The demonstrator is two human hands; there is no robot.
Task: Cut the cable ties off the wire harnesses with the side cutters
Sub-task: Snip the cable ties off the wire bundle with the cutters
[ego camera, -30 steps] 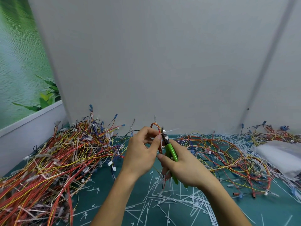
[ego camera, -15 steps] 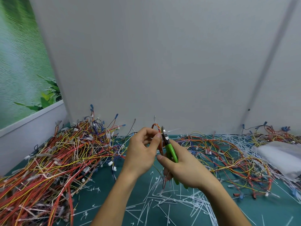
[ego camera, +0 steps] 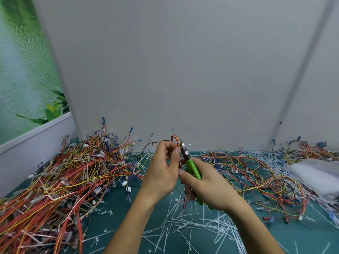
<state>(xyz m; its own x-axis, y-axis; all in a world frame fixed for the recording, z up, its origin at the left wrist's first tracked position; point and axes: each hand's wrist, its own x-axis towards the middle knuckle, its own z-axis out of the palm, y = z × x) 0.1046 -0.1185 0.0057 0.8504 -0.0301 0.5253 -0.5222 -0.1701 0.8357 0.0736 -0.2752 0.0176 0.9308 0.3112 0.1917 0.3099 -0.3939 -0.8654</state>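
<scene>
Head view of the tie-cutting step. The left hand (ego camera: 161,171) is raised above the green table mat (ego camera: 293,235), its curled fingers and thumb pinching a small looped wire harness (ego camera: 175,141) of red, orange and white leads. The right hand (ego camera: 207,184) is wrapped round the green handles of the side cutters (ego camera: 191,165), whose blades point up and lie against the loop just beside the left thumb. A thin white cable tie (ego camera: 194,143) tail sticks out to the right of the blade tips; whether the blades have closed on the tie cannot be told at this size. To cut cleanly, the blade tips should probably take only the plastic strap, with the flat face turned toward the wires, so that no insulation is nicked. The pinch should hold the loop steady close to the tie yet keep the thumb out of the blades' path. An uncut pile of harnesses (ego camera: 73,173) lies to the left, loose harnesses (ego camera: 256,171) to the right, and severed ties (ego camera: 183,226) litter the mat beneath the hands, which suggests that much work remains.
</scene>
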